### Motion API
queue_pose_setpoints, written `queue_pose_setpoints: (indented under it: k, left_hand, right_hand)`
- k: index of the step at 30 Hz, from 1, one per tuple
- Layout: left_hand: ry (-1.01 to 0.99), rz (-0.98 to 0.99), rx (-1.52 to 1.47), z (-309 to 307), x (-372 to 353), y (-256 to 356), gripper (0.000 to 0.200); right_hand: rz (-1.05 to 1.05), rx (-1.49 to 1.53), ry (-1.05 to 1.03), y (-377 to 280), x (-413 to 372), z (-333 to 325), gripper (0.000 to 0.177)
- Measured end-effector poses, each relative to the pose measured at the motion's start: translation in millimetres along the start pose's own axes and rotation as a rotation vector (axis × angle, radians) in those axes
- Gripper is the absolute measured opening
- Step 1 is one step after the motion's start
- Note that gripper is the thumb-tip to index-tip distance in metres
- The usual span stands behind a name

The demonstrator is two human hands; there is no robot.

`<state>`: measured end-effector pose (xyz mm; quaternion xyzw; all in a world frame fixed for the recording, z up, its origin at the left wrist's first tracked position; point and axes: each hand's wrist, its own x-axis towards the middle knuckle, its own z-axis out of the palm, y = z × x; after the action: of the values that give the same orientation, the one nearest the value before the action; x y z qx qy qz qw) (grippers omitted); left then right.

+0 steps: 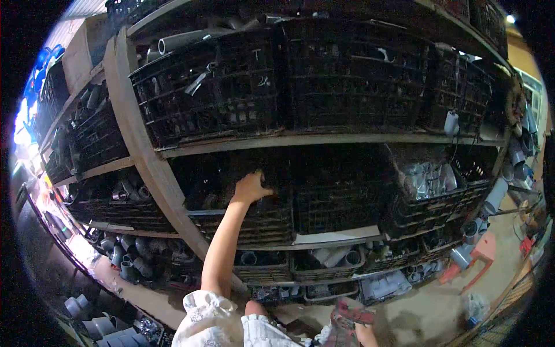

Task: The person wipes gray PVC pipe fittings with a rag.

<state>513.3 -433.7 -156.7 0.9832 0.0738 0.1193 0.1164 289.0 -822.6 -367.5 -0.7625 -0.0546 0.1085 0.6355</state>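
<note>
My left hand (252, 188) reaches into the middle shelf, thumb and fingers apart, with nothing visible in it. It is at the front of a black plastic crate (254, 225), over its upper rim; the crate's inside is dark. Low in the view, my right hand (365, 334) is only partly seen, near my lap. At its fingers is a blurred, reddish, partly see-through thing (352, 314) that looks like a plastic bag. A second black crate (335, 205) stands to the right of my left hand.
Wooden shelving (329, 140) holds several black crates of pipe fittings. A clear bag of parts (430, 179) fills a crate at the right. Grey fittings (130, 260) lie low on the left. A red plastic stool (477, 260) stands on the floor at the right.
</note>
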Motion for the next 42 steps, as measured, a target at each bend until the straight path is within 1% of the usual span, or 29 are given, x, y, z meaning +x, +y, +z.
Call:
queue_pose_setpoints:
  k: [3,6,8,10,11,13,14,16,17,18,20,21,23,25,27,28,29,30,31,32,33,34,35,37,38,39,41,42]
  left_hand:
    - [-0.064,0.040,-0.035,-7,-7,10,0.052]
    - [-0.451,-0.106,-0.145,-5,4,-4,0.055]
    - [-0.386,0.006,0.173,14,9,-16,0.057]
    - [-0.290,0.117,0.494,20,15,-28,0.064]
    - [-0.267,0.108,0.541,7,7,-19,0.066]
    - [-0.231,0.091,0.629,-12,-11,-3,0.071]
    - [-0.172,0.071,0.595,4,1,-16,0.073]
    - [-0.057,0.033,0.527,52,35,-53,0.078]
    - [0.053,0.055,0.513,54,32,-55,0.073]
    - [0.165,0.079,0.498,55,30,-54,0.069]
    - [0.283,0.095,0.485,62,30,-57,0.069]
    - [0.289,0.089,0.491,67,32,-63,0.073]
    - [0.097,-0.033,0.405,53,24,-48,0.083]
    - [-0.285,-0.269,0.213,8,11,-23,0.094]
    - [-0.296,-0.375,-0.095,-40,-17,0,0.079]
    - [-0.360,-0.385,-0.096,-52,-19,2,0.070]
    - [-0.422,-0.397,-0.098,-60,-22,2,0.062]
    - [-0.396,-0.344,-0.025,-63,-30,4,0.050]
    - [-0.292,-0.316,-0.134,-62,-36,-3,0.042]
    - [-0.185,-0.281,-0.239,-61,-45,-13,0.034]
    - [-0.075,-0.242,-0.345,-59,-52,-21,0.027]
    - [0.027,-0.218,-0.403,-60,-60,-25,0.026]
    - [0.068,-0.219,-0.451,-61,-64,-28,0.030]
    - [0.150,-0.223,-0.546,-63,-71,-32,0.037]
    - [0.241,-0.152,-0.683,-67,-74,-34,0.036]
    - [0.285,-0.174,-0.725,-76,-76,-36,0.033]
    - [0.315,-0.173,-1.017,-99,-88,-29,0.032]
    - [0.315,-0.148,-1.108,-107,-97,-19,0.032]
  right_hand:
    - [-0.049,0.028,-0.006,11,4,12,0.023]
    - [-0.113,0.048,-0.009,16,7,25,0.020]
    - [-0.160,0.058,-0.007,18,6,34,0.019]
    - [-0.233,0.018,-0.011,23,6,40,0.017]
    - [-0.269,-0.057,-0.012,28,8,43,0.017]
    - [-0.329,-0.492,-0.062,69,20,31,0.016]
    - [-0.324,-0.489,-0.036,114,23,35,0.017]
    - [-0.232,-0.272,-0.033,127,18,38,0.020]
    - [-0.141,-0.061,-0.054,93,8,36,0.022]
    - [-0.052,0.150,-0.071,75,3,35,0.025]
    - [-0.013,0.125,-0.018,82,1,34,0.026]
    - [0.007,0.113,0.011,87,0,33,0.027]
    - [0.048,0.098,0.077,99,-3,36,0.029]
    - [0.079,0.084,0.146,102,0,39,0.030]
    - [0.231,0.423,0.134,67,-5,36,0.032]
    - [0.322,0.650,0.081,76,-1,31,0.034]
    - [0.368,0.600,0.100,55,-4,30,0.035]
    - [0.413,0.550,0.118,13,-7,31,0.035]
    - [0.457,0.504,0.137,-20,-7,30,0.035]
    - [0.596,0.421,0.148,-36,-2,29,0.034]
    - [0.534,0.479,0.149,-33,0,32,0.034]
    - [0.473,0.535,0.151,-29,2,34,0.033]
    - [0.411,0.588,0.154,-30,3,35,0.033]
    - [0.376,0.571,0.112,-35,2,38,0.034]
    - [0.360,0.576,0.107,-34,2,41,0.034]
    - [0.344,0.581,0.102,-32,1,44,0.034]
    - [0.388,0.556,0.057,10,8,49,0.035]
    - [0.411,0.543,0.034,25,9,50,0.035]
